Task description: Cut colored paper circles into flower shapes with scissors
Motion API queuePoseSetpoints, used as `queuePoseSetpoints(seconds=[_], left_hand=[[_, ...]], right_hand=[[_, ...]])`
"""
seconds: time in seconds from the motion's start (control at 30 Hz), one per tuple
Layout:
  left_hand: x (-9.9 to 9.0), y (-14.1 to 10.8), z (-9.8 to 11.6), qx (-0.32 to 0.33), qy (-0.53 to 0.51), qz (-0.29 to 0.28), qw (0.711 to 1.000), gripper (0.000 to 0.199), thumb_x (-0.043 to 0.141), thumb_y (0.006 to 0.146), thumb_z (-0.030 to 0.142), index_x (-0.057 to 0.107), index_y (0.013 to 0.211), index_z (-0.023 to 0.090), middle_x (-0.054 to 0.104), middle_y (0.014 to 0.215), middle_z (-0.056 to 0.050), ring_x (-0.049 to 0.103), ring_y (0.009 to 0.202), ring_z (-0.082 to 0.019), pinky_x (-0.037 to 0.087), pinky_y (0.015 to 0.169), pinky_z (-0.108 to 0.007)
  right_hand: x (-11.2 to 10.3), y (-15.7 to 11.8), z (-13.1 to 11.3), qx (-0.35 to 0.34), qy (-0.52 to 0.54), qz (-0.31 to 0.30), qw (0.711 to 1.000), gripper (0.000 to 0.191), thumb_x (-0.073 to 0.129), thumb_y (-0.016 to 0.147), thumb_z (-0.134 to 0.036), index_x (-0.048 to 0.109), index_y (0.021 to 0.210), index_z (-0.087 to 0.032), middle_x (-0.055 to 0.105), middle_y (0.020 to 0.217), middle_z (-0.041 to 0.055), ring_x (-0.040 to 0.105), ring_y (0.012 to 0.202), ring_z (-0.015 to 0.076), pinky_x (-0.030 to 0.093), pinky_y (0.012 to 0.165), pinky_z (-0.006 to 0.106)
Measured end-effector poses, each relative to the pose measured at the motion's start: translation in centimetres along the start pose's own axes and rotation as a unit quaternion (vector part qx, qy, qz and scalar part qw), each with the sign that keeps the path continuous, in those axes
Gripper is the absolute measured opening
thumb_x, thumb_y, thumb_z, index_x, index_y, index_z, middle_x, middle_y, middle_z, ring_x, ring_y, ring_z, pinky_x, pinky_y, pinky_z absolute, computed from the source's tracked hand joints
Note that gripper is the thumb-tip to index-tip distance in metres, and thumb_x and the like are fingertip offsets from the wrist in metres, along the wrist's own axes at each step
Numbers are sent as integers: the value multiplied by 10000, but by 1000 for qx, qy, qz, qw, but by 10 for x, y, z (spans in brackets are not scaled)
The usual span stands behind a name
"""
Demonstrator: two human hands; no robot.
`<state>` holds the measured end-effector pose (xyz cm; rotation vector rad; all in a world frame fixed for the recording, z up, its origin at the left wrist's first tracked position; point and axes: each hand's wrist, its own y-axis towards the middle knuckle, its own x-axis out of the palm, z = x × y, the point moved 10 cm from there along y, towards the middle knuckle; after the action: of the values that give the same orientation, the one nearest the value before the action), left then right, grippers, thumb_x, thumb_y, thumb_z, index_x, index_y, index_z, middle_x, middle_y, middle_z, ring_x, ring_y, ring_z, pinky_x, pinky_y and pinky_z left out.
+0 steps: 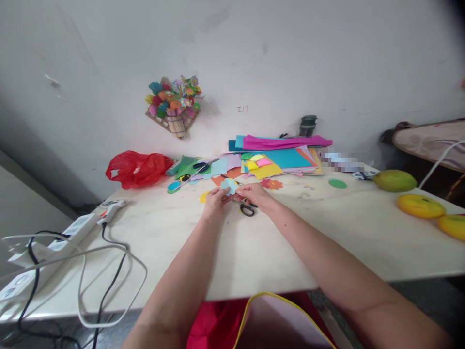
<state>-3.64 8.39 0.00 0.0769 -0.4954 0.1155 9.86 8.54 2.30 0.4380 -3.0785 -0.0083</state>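
Observation:
A light blue paper flower (pixel 230 186) is held up between both hands, above the white table. My left hand (pixel 217 198) pinches its lower left edge. My right hand (pixel 254 195) has thumb and finger together at its right edge. Black-handled scissors (pixel 247 209) lie on the table just below my right hand, partly hidden by it. A yellow paper piece (pixel 204 196) shows to the left of my left hand. Beyond my right hand lie red and orange paper flowers (pixel 275 184).
Coloured sheets (pixel 286 160) are stacked at the back, with a red plastic bag (pixel 136 168) to their left. White power strips (pixel 78 230) and loose cables run along the left edge. Mangoes (pixel 394 181) sit at the right. A flower bouquet (pixel 176 104) hangs on the wall.

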Motion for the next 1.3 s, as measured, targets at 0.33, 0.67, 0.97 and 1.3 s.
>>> queuePoseSetpoints(seconds=[0.33,0.67,0.97,1.3], left_hand=[[3,0,0,8,-8,-11,1000,231,786,537,191,615,685,141,685,691,-32,671,639,-175,538,800,-386],[3,-1,3,16,5,-1,1000,242,794,529,214,619,680,144,687,707,-36,676,668,-187,529,821,-404],[5,-2,3,21,4,1,1000,239,796,517,202,611,656,140,683,700,-32,666,666,-176,529,817,-397],[6,-2,4,41,21,-4,999,227,798,526,230,627,645,140,679,690,-32,659,646,-169,525,801,-388]], right_hand=[[-3,-1,0,15,14,17,1000,79,622,729,-102,675,671,-107,691,628,51,609,522,98,341,361,153],[-3,-1,2,26,28,20,999,85,612,731,-103,664,664,-114,666,572,38,621,537,109,351,369,152],[-6,2,5,29,50,32,998,32,649,693,-115,655,661,-113,662,567,49,627,545,127,340,357,157],[-4,2,7,39,64,31,997,61,613,684,-97,626,628,-118,658,543,42,629,528,127,324,343,155]])
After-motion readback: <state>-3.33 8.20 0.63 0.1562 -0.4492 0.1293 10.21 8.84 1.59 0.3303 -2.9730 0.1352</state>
